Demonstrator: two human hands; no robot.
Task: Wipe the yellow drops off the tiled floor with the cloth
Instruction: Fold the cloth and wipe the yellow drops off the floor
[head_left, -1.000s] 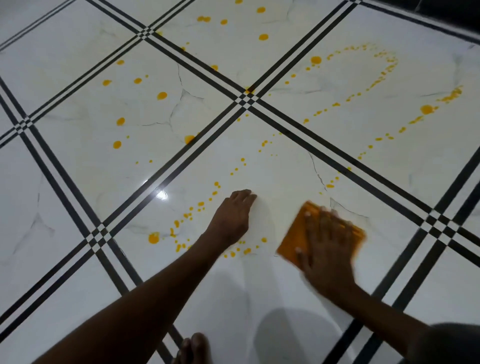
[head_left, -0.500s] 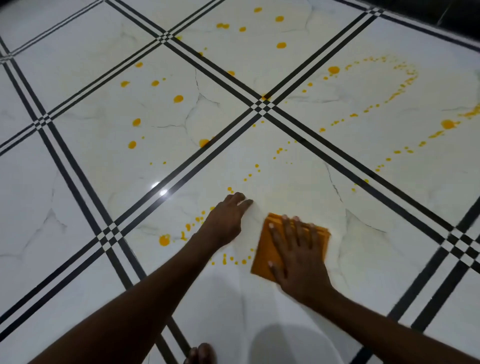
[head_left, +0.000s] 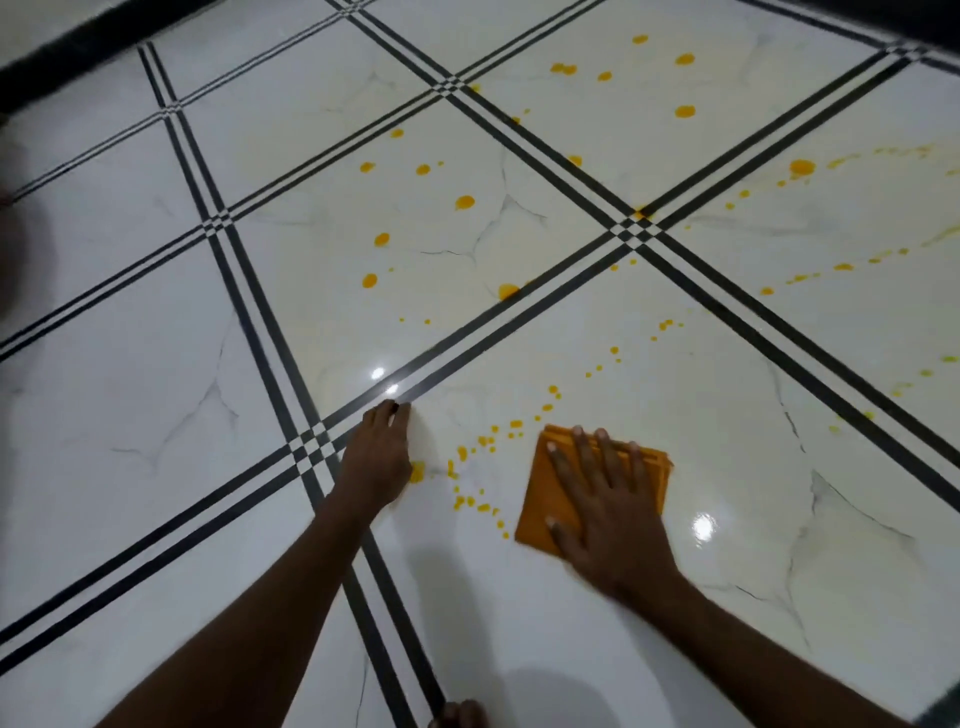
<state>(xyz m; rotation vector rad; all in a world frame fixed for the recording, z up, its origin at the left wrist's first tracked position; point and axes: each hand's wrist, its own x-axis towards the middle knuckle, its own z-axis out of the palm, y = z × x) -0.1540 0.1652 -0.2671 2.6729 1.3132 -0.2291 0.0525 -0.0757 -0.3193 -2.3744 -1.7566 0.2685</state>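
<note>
A folded orange cloth (head_left: 545, 499) lies flat on the white tiled floor (head_left: 156, 415). My right hand (head_left: 608, 509) presses on it with straight, spread fingers. My left hand (head_left: 376, 457) rests flat on the floor to the cloth's left, fingers together, beside a tile joint. A curved trail of small yellow drops (head_left: 488, 441) runs between the two hands. Larger yellow drops (head_left: 464, 202) dot the tile beyond, and further trails (head_left: 802, 167) spread across the far right tiles.
Black double lines (head_left: 631, 231) cross the floor diagonally between the tiles. A dark skirting or wall base (head_left: 78, 57) runs along the far left edge. Toes of a foot (head_left: 460, 714) show at the bottom edge. Light glares on the floor right of the cloth (head_left: 702, 527).
My right hand slid the cloth leftward toward my left hand, over the drops near the wrist. The view swung, so the floor pattern sits further right and lower.
</note>
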